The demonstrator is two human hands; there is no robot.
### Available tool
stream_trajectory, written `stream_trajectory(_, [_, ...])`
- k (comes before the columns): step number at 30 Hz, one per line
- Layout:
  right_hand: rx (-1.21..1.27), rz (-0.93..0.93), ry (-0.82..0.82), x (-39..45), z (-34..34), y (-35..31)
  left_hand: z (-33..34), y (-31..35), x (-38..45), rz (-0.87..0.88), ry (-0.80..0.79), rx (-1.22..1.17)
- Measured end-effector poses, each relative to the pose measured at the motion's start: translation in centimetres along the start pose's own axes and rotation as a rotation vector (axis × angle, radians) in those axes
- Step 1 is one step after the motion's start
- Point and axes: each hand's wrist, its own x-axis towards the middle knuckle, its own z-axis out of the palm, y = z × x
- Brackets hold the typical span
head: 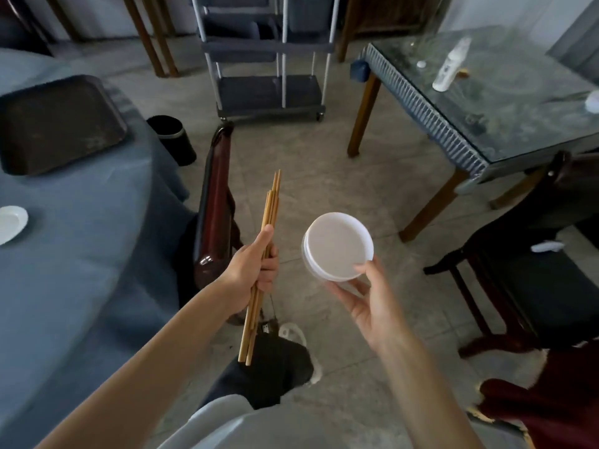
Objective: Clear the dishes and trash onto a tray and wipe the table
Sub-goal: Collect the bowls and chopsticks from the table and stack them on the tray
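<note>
Head view: both hands loaded, mid-carry between tables, tray not yet reached.

Clearing looks to be the step in hand: the left hand (251,268) has its fingers curled tight round a bundle of wooden chopsticks (263,254), thumb laid along them, while the right hand (369,298) cradles a stack of white bowls (337,246) from below, fingers spread under the base and thumb pressed on the rim. How many bowls are stacked is hard to tell from this angle. The dark tray (55,124) lies bare on the blue-clothed table (81,270) to the left, well apart from both hands; a white plate (9,223) sits nearer that table's edge. Next, I judge, both loads must swing left and be set down on the tray.
</note>
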Motion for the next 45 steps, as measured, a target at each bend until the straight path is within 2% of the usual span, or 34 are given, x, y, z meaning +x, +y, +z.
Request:
stream_trajectory(11, [-0.075,0.062,0.082,15.8,0.8,-13.2,10.2,7.6,18.3,-0.027,-0.035,-0.153])
stream_trajectory(17, [-0.117,0.089,0.061,23.4,4.8,-19.5,10.9,14.5,24.2,-0.014,0.015,-0.193])
stream_trajectory(23, [-0.22,0.181,0.012,33.8,11.7,-22.2,7.3,20.4,30.7,0.018,0.144,-0.296])
stream_trajectory(27, [-0.326,0.224,-0.077,42.9,17.8,-22.5,4.3,24.9,36.3,0.05,0.266,-0.353])
stream_trajectory(30, [-0.394,0.274,-0.162,49.8,23.2,-22.5,1.7,28.7,40.4,0.075,0.364,-0.456])
stream_trajectory(36, [-0.687,0.415,-0.363,59.7,35.5,-22.6,-3.8,35.0,44.4,0.129,0.563,-0.699])
stream_trajectory(39, [-0.826,0.455,-0.519,63.0,41.9,-21.3,-6.9,36.4,44.9,0.163,0.666,-0.814])
stream_trajectory(45, [-0.957,0.558,-0.708,67.0,54.1,-14.5,-15.5,38.4,46.0,0.22,0.889,-0.971])
